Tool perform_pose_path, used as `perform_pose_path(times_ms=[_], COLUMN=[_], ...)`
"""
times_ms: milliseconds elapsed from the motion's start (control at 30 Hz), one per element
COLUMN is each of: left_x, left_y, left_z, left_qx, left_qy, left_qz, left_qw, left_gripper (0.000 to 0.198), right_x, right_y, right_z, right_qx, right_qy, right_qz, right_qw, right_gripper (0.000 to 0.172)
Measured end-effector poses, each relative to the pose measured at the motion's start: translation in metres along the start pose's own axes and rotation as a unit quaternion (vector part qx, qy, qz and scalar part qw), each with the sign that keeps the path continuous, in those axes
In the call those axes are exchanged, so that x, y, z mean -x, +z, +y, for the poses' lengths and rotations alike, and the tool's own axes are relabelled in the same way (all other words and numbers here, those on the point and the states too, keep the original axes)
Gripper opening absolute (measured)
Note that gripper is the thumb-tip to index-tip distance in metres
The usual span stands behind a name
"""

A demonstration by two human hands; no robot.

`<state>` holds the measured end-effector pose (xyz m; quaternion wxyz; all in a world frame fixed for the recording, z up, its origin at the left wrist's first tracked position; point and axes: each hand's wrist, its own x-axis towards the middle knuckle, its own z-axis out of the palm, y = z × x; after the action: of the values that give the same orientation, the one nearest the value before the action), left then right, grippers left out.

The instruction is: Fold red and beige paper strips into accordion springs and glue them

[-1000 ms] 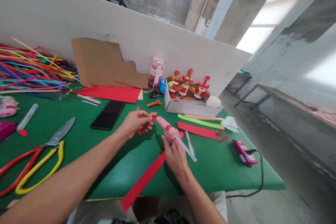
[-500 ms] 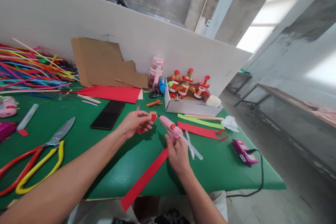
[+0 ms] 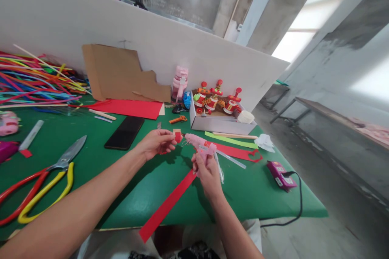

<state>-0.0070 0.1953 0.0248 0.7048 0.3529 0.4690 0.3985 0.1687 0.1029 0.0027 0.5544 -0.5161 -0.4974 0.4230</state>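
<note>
Between its thumb and fingers, my left hand point(image 3: 158, 144) pinches a small red and tan piece point(image 3: 178, 136), which looks like paper or card. My right hand point(image 3: 207, 175) is wrapped round the handle of a pink glue gun point(image 3: 199, 143). The gun's nozzle points left and is at the edge of the small piece; whether they touch is hard to tell. A clear glue stick point(image 3: 232, 159) sticks out of the gun's back. Below my right hand, a long red paper strip point(image 3: 168, 205) runs down over the table's front edge.
A white box point(image 3: 223, 124) with several red figures stands behind my hands. Large scissors point(image 3: 57, 174), a black phone point(image 3: 124, 132) and a pile of coloured pipe cleaners point(image 3: 36, 85) lie leftward. A purple device point(image 3: 281, 176) with a cord sits at the right edge.
My right hand has turned the glue gun, so its body lies more level and its nozzle is now at the small piece. My left hand has hardly moved.
</note>
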Motion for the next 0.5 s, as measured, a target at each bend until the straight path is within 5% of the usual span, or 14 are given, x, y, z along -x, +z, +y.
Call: perform_pose_path(times_ms=[300,500], left_x=[-0.0013,-0.0013], left_y=[-0.0019,-0.0012], left_z=[-0.0028,-0.0039], left_qx=[-0.021,-0.033], left_qy=[0.022,0.041], left_qz=[-0.008,0.011], left_qw=[1.0,0.999], left_gripper=[0.032,0.038], right_x=[-0.001,0.0008], right_y=[0.0032,0.0007], right_z=[0.0004,-0.0025], right_qx=[0.017,0.163], right_qy=[-0.007,-0.076], right_qz=[-0.006,0.025], right_qw=[1.0,0.983], right_gripper=[0.033,0.023])
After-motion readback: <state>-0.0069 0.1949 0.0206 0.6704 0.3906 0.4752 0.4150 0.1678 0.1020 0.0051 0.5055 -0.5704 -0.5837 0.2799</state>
